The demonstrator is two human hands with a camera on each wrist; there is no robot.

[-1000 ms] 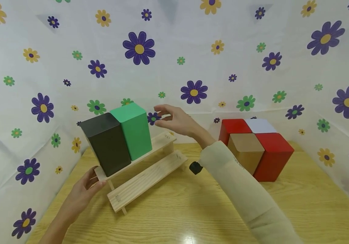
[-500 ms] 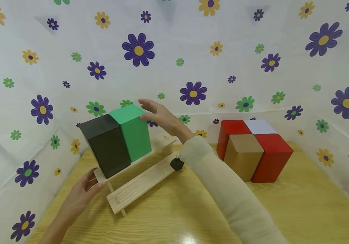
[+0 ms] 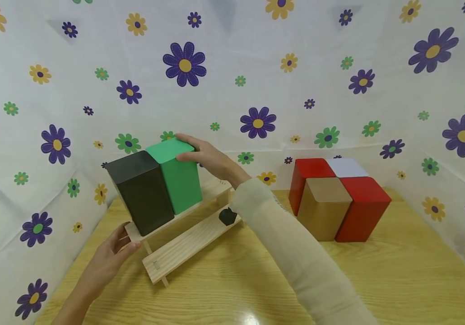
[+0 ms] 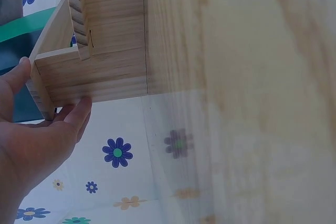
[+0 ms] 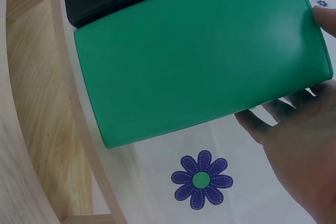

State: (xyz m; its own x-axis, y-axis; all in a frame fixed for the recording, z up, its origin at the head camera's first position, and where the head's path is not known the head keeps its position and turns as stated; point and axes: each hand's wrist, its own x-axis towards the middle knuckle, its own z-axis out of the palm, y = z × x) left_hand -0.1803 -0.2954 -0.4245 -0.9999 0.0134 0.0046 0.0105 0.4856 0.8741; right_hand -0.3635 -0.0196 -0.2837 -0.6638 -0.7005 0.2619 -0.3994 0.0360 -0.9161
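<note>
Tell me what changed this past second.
The right hand moved left and took hold of the tall green rectangular box near its top. That box and the tall black rectangular box beside it stayed put; the left hand still grips the pale wooden two-tier stand at its left end.

Wht flwr-print cloth (image 3: pixel 224 49) behind & beside wood-grain tbl (image 3: pixel 216 289) w/ sm. glare (image 3: pixel 251 319).

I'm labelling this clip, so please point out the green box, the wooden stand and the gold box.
Green box (image 3: pixel 181 187), head view: on its front face.
Wooden stand (image 3: pixel 188 244), head view: on its lower step.
Gold box (image 3: pixel 324 216), head view: on its front face.
</note>
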